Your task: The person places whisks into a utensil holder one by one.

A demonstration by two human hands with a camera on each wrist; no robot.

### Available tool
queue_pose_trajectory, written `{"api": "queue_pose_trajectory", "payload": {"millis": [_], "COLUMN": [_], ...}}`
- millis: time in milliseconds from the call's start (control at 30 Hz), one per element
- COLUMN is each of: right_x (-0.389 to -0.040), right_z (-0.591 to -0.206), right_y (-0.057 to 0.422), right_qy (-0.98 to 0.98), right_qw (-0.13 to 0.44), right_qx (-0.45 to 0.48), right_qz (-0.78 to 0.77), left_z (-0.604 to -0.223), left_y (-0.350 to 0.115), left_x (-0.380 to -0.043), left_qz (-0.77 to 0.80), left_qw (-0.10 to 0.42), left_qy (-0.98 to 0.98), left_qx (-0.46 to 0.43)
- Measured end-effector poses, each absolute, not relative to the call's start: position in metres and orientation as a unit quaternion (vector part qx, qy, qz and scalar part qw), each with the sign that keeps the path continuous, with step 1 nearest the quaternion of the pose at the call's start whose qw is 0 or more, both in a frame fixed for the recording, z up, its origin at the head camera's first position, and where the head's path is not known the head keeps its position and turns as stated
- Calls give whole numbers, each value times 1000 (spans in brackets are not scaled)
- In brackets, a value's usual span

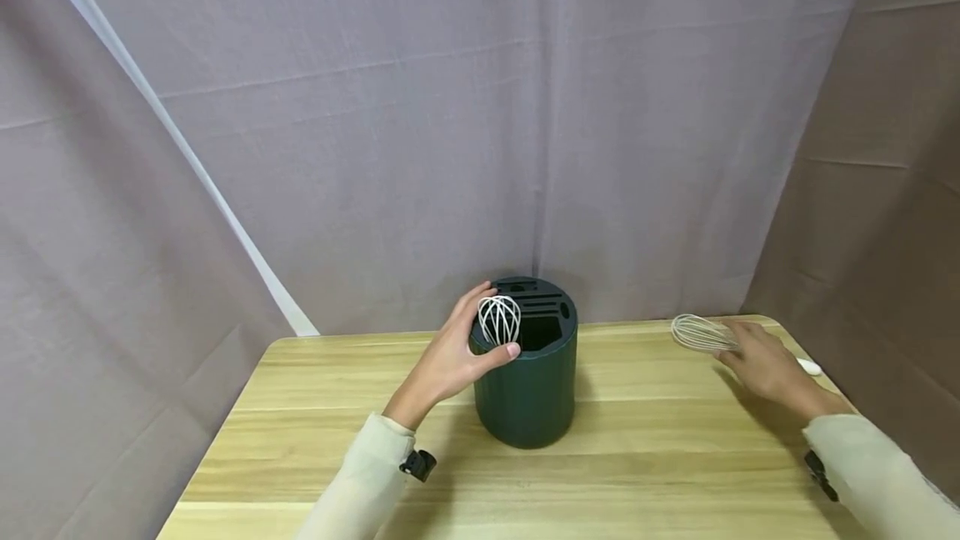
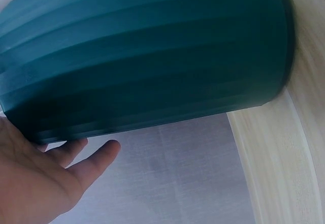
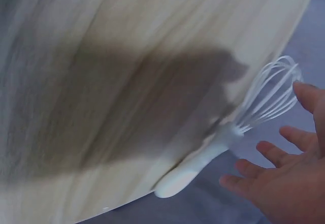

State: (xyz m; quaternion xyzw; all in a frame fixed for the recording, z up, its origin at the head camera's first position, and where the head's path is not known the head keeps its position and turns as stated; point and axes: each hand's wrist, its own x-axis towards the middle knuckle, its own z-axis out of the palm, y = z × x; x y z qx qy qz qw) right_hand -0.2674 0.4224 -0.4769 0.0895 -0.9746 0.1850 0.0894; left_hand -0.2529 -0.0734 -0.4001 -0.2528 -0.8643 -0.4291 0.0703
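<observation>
The person before me has both hands above the pale wooden table (image 1: 322,432). A dark green holder (image 1: 525,402) stands upright there, near the back edge, and one white whisk (image 1: 498,319) is in its left part, wires up, the handle hidden. The left hand (image 1: 444,361) rests at the left side of the rim, beside these wires; its fingers are spread and extended, with the thumb at the front, so it is not gripping closed. To the right, well apart from the holder, a second whisk (image 1: 697,332) lies on the table near the edge, its wires toward the left. The right hand (image 1: 765,367) reaches over it, fingers loose and apart, not closed around it; whether the fingertips touch the wires, I cannot tell. Grey curtain (image 1: 375,148) hangs behind.
</observation>
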Motion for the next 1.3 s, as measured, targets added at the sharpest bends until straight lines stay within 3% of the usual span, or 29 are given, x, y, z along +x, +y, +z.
{"api": "queue_pose_trajectory", "payload": {"millis": [600,1033,1300], "right_x": [-285,-276,-268], "right_z": [-486,-487,-468], "right_y": [478,475,454], "right_qy": [-976,-984,-981], "right_qw": [33,21,56], "right_qx": [112,100,97], "right_qz": [183,149,158], "left_z": [-399,-401,-402], "left_y": [-72,-71,-74], "left_x": [-254,-256,-260], "left_qz": [-428,-426,-431], "left_qw": [61,57,66], "left_qy": [-860,-863,-859], "left_qx": [-271,-267,-269]}}
